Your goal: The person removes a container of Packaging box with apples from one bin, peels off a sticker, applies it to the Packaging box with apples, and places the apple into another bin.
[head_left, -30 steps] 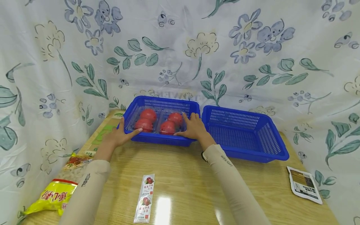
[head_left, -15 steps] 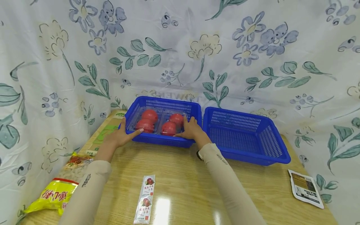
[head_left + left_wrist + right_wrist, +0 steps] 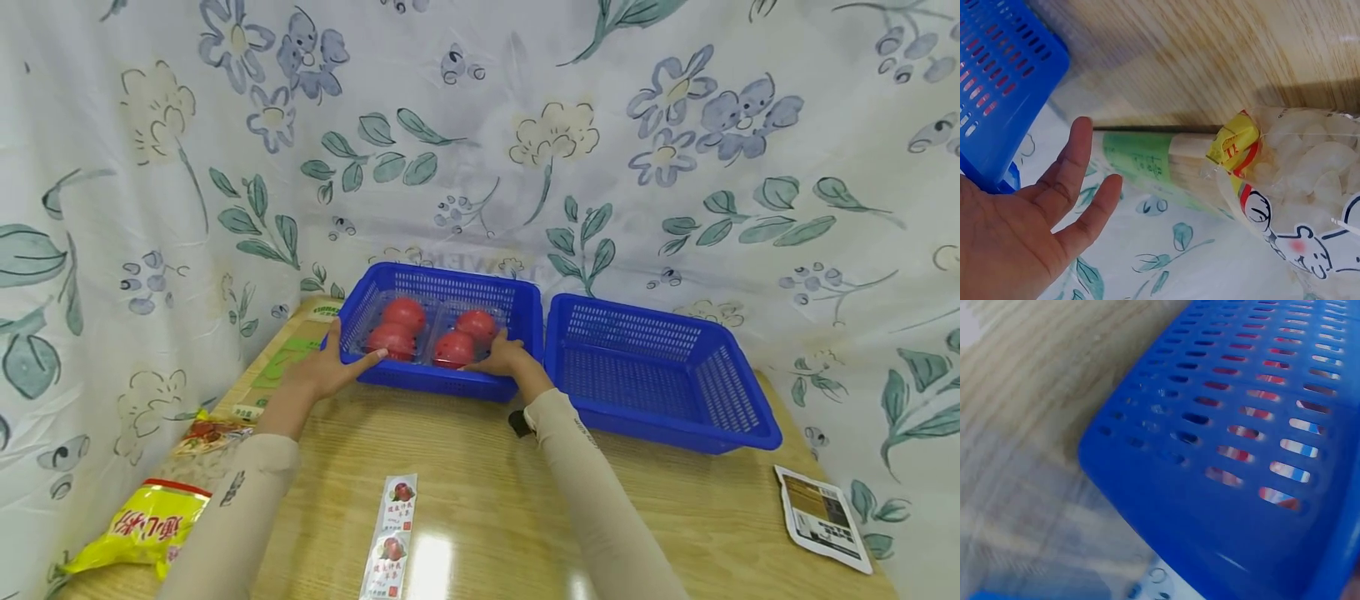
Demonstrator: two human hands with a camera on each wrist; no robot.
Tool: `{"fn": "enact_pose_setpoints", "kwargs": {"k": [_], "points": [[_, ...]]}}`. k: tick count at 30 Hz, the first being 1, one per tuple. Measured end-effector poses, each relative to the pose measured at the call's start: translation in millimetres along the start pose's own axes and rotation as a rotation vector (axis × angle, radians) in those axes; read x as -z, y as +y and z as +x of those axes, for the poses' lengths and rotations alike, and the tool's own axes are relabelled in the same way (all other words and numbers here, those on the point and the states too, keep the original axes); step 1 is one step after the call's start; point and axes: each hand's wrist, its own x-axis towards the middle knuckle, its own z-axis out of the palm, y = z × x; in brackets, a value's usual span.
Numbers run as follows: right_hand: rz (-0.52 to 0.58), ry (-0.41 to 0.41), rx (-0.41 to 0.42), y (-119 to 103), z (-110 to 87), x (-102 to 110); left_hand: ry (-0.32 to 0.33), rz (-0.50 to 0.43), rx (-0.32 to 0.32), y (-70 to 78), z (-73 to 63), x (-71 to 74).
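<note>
Two clear plastic boxes sit side by side in the left blue basket [image 3: 431, 381]. Red round fruits [image 3: 392, 340] fill the left box, and more red round fruits [image 3: 454, 347] show through the right one. My left hand [image 3: 321, 367] rests at the basket's front left corner, its thumb along the front rim. In the left wrist view, two fingers [image 3: 1075, 156] of this hand reach out past the blue wall. Over the front rim, my right hand [image 3: 504, 357] grips the right box's right end, its fingertips partly hidden inside the basket.
A second blue basket [image 3: 637, 375] stands close on the right. At left lie a yellow-ended bag of pasta [image 3: 153, 521] and a green-labelled pack [image 3: 281, 362]. A fruit-printed sachet strip [image 3: 390, 533] lies in front, a white-edged pouch [image 3: 823, 518] far right. Patterned curtain [image 3: 480, 167] hangs behind.
My right hand has dipped lower at the right box, its fingers now bent down. The left hand stays at the basket's corner. The whole head view has shifted slightly.
</note>
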Motion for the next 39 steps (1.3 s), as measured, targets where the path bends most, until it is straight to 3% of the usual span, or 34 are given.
{"fn": "enact_pose_setpoints", "kwargs": {"k": [4,8,18,26,39], "points": [[0.128,-0.007,0.028,5.9,4.2,-4.6,0.010,-0.012,-0.011,-0.5,1.0,-1.6],[0.180,-0.017,0.039,7.9,6.8,-6.9,0.027,-0.027,-0.011,-1.8,1.7,-3.1],[0.368,0.063,-0.002,4.2,9.2,-9.4,0.047,-0.020,-0.023,-4.3,3.0,-5.6],[0.540,-0.021,-0.020,7.5,16.5,-7.8,0.050,-0.014,-0.027,-2.2,3.2,-6.0],[0.553,-0.014,-0.028,8.8,28.5,-8.5,0.077,-0.025,-0.038,-5.0,3.6,-8.6]]}}
